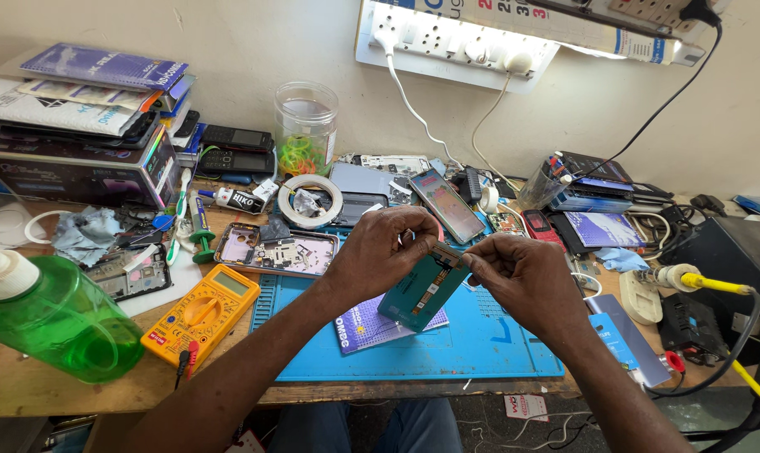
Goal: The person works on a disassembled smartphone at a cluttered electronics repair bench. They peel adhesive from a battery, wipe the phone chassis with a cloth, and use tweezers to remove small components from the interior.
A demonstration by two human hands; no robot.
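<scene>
A: Bright, even light fills the view; a lit tube lamp (598, 38) glows at the top, just right of the white power strip (455, 42), its lower edge blown out.

B: Shadows?

A: Soft ones, falling under the hands onto the blue mat (480, 344). The green bottle (53, 323), far left of the mat, looks slightly soft and stretched; the table (61, 386) edge bows with wide-angle distortion.
</scene>
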